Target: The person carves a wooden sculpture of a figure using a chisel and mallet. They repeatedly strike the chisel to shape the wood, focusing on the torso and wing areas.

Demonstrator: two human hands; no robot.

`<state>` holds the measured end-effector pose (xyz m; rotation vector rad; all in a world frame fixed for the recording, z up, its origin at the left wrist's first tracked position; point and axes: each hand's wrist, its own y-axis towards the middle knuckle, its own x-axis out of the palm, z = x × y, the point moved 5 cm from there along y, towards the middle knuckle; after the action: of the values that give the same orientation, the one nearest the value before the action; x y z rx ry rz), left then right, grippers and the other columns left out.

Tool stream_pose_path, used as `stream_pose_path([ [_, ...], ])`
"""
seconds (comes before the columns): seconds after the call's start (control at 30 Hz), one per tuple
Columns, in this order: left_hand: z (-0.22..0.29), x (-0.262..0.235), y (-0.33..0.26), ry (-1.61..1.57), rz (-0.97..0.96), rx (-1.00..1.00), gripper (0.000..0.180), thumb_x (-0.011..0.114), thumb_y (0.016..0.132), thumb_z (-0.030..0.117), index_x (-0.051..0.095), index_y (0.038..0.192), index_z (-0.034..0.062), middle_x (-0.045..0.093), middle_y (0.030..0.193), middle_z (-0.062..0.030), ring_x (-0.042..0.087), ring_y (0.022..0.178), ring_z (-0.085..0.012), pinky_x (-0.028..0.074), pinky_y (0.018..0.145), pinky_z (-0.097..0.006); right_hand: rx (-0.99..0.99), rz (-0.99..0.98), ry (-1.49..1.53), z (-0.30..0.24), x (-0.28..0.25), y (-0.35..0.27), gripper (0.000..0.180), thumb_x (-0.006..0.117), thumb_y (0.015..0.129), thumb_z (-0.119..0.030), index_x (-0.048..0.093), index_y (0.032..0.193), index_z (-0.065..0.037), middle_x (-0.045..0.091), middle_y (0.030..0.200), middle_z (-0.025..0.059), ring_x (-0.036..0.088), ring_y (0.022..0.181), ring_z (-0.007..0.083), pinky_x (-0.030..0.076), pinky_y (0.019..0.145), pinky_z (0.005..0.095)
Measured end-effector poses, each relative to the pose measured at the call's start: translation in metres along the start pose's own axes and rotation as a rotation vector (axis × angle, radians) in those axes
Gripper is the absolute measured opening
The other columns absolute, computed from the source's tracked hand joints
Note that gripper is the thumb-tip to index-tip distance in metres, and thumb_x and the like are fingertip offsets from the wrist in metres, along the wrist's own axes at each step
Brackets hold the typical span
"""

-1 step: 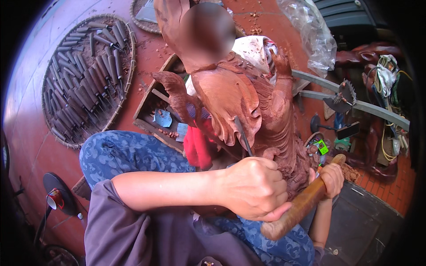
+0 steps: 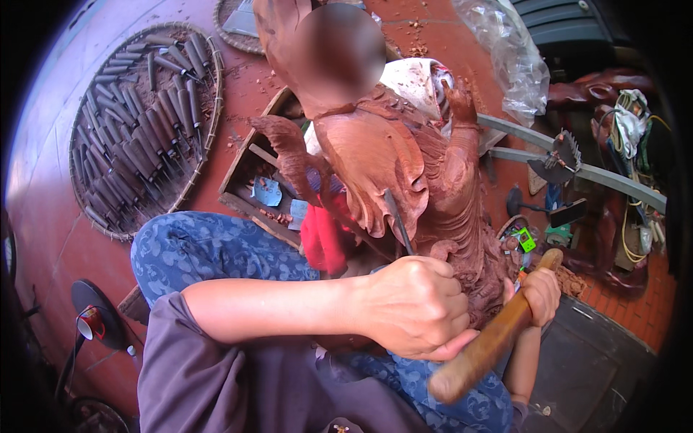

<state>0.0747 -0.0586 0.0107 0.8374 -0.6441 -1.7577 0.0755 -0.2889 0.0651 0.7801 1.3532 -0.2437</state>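
A reddish-brown carved wooden statue (image 2: 372,159) with flowing robe folds leans across the middle of the view. My left hand (image 2: 419,307) is closed in a fist around a chisel (image 2: 399,225), whose handle is mostly hidden by the fingers. The dark blade points away from me, and its tip meets the carved folds. At the right, my right hand (image 2: 540,294) grips a wooden mallet (image 2: 494,332), a thick club-like stick. Its near end lies close beside my left thumb; whether they touch I cannot tell.
A round woven tray (image 2: 207,155) full of wooden-handled carving tools lies at left. Behind my knee stands a wooden box (image 2: 242,206) with a red cloth (image 2: 323,238) beside it. A metal clamp bar (image 2: 613,180) extends right of the statue; plastic sheeting (image 2: 505,58) lies behind.
Everything sits slightly further right in the picture. The mallet's near end has shifted a little right and down; both hands keep their grips.
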Motion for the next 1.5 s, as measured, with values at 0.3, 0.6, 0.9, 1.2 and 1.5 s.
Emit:
stream_pose_path([
  [0.3, -0.008, 0.000, 0.002, 0.034, 0.046, 0.024, 0.034, 0.066, 0.082, 0.026, 0.046, 0.058, 0.0125, 0.043, 0.059, -0.0006, 0.050, 0.053, -0.0156, 0.038, 0.053, -0.030, -0.046, 0.084, 0.064, 0.003, 0.009, -0.002, 0.032, 0.080, 0.075, -0.002, 0.050, 0.082, -0.004, 0.060, 0.073, 0.0123, 0.061, 0.064, 0.0290, 0.055, 0.062, 0.0430],
  [0.6, -0.011, 0.003, 0.000, 0.084, 0.002, 0.020, 0.034, 0.066, 0.082, 0.027, 0.048, 0.057, 0.0120, 0.045, 0.057, -0.0008, 0.051, 0.053, -0.0160, 0.040, 0.055, -0.029, -0.039, 0.001, -0.021, 0.006, 0.011, 0.001, 0.033, 0.082, 0.073, -0.002, 0.051, 0.082, -0.004, 0.060, 0.072, 0.0115, 0.061, 0.063, 0.0286, 0.055, 0.061, 0.0417],
  [0.9, -0.008, -0.005, -0.001, 0.163, -0.055, 0.100, 0.036, 0.066, 0.082, 0.029, 0.048, 0.056, 0.0113, 0.045, 0.057, 0.0001, 0.050, 0.053, -0.0160, 0.040, 0.055, -0.030, -0.006, -0.044, -0.061, 0.002, 0.008, 0.004, 0.033, 0.082, 0.073, -0.004, 0.050, 0.081, -0.004, 0.059, 0.072, 0.0118, 0.060, 0.061, 0.0294, 0.053, 0.059, 0.0416],
  [1.2, -0.001, 0.006, 0.000, -0.021, 0.049, 0.046, 0.036, 0.067, 0.080, 0.029, 0.046, 0.056, 0.0124, 0.044, 0.060, 0.0001, 0.049, 0.055, -0.0157, 0.039, 0.053, -0.029, -0.026, 0.018, 0.031, -0.011, -0.004, 0.014, 0.037, 0.083, 0.076, -0.011, 0.047, 0.081, -0.004, 0.058, 0.071, 0.0120, 0.058, 0.059, 0.0275, 0.050, 0.055, 0.0394],
  [1.5, -0.009, -0.004, 0.001, -0.011, 0.074, 0.038, 0.035, 0.067, 0.081, 0.028, 0.046, 0.057, 0.0128, 0.043, 0.060, 0.0002, 0.050, 0.055, -0.0146, 0.038, 0.053, -0.028, -0.028, -0.028, -0.065, -0.013, 0.002, 0.016, 0.034, 0.084, 0.074, -0.006, 0.051, 0.083, -0.002, 0.058, 0.072, 0.0115, 0.059, 0.061, 0.0282, 0.052, 0.057, 0.0410],
])
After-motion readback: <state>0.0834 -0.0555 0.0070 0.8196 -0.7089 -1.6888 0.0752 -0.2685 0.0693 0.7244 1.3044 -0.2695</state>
